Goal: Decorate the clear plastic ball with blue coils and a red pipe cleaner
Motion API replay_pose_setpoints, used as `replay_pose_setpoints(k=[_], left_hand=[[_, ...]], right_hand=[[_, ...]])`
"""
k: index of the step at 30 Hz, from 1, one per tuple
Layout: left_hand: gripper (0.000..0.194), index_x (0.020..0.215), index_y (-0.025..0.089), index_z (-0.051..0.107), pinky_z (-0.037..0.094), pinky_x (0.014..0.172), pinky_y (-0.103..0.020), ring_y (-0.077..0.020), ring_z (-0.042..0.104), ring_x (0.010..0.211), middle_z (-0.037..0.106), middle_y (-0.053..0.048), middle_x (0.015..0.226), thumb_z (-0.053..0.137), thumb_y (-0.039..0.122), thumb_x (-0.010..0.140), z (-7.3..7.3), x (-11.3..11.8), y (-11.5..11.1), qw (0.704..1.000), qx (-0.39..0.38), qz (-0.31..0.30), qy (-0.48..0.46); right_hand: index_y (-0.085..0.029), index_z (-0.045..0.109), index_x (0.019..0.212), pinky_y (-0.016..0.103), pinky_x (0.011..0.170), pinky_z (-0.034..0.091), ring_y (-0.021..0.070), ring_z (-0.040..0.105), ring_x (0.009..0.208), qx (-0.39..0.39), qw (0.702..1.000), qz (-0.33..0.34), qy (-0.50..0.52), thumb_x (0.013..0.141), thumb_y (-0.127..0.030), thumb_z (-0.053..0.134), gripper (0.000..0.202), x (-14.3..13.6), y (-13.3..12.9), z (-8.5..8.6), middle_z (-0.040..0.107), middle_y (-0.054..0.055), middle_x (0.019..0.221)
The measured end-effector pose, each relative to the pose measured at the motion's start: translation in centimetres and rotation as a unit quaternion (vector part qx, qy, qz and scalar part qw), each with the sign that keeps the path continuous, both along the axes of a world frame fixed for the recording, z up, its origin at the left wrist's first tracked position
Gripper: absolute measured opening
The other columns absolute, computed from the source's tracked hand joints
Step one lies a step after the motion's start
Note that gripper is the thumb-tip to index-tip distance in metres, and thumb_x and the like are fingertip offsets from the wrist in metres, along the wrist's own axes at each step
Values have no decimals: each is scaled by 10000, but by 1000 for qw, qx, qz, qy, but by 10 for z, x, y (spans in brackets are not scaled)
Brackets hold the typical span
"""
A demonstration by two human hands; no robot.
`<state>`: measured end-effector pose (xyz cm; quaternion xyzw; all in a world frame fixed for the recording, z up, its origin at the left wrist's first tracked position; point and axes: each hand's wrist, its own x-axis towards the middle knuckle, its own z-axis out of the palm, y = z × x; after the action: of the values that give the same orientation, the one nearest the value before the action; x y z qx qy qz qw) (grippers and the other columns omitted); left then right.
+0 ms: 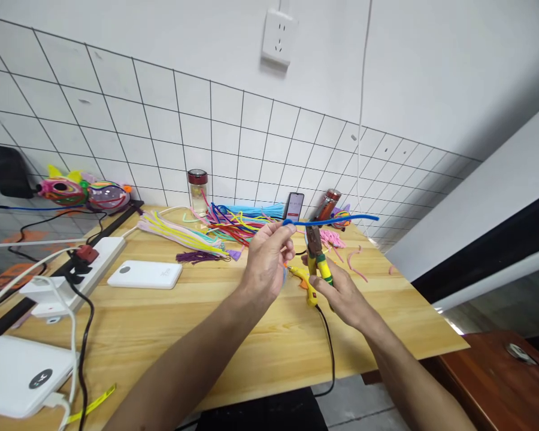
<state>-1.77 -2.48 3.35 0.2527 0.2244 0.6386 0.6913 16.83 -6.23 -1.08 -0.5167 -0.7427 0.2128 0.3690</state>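
Between the thumb and fingers of my left hand (265,260) is a blue pipe cleaner (353,219), curled at the pinched end and stretching out to the right. My right hand (344,294) is closed around the yellow and green handles of a pair of pliers (315,242). The plier jaws point up at the pipe cleaner's middle; whether they grip it I cannot tell. Below them, a yellow glue gun (312,296) lies on the table, partly hidden by my right hand and the pliers.
Bundles of coloured pipe cleaners (179,232) lie toward the back of the wooden table (260,353). A glass bottle (198,191), a phone (293,206) and a tilted flask (329,203) stand near the wall. White power banks (144,274) and a power strip (101,260) with cables occupy the left.
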Motion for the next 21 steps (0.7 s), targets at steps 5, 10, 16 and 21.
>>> replay_pose_setpoints(k=[5, 10, 16, 21], left_hand=[[419, 840, 179, 583, 343, 484, -184, -60, 469, 539, 555, 67, 611, 911, 283, 601, -6, 6, -4, 1000, 11, -16, -8], [436, 851, 182, 573, 334, 475, -171, -51, 445, 536, 556, 69, 633, 920, 283, 607, -7, 9, -7, 999, 15, -31, -12], [396, 826, 174, 591, 342, 472, -171, -48, 452, 511, 556, 69, 591, 890, 266, 582, -5, 10, -9, 999, 7, -31, 9], [362, 794, 173, 590, 335, 469, -173, -44, 443, 491, 558, 68, 566, 871, 287, 594, -6, 10, -8, 999, 22, -25, 36]], right_hand=[[-225, 697, 1194, 430, 906, 558, 290, 719, 998, 29, 999, -13, -34, 956, -354, 589, 291, -10, 0, 3, 775, 79, 1103], [-216, 671, 1294, 459, 1015, 527, 316, 703, 1167, 21, 999, -7, -22, 951, -356, 570, 384, -15, 2, 6, 756, 108, 1248], [-190, 662, 1255, 459, 987, 533, 312, 702, 1097, 15, 999, -13, -30, 943, -373, 559, 376, -19, 4, 9, 760, 121, 1208], [-206, 664, 1215, 455, 975, 537, 304, 703, 1083, 17, 999, -7, -27, 942, -387, 559, 344, -19, 5, 14, 767, 107, 1197]])
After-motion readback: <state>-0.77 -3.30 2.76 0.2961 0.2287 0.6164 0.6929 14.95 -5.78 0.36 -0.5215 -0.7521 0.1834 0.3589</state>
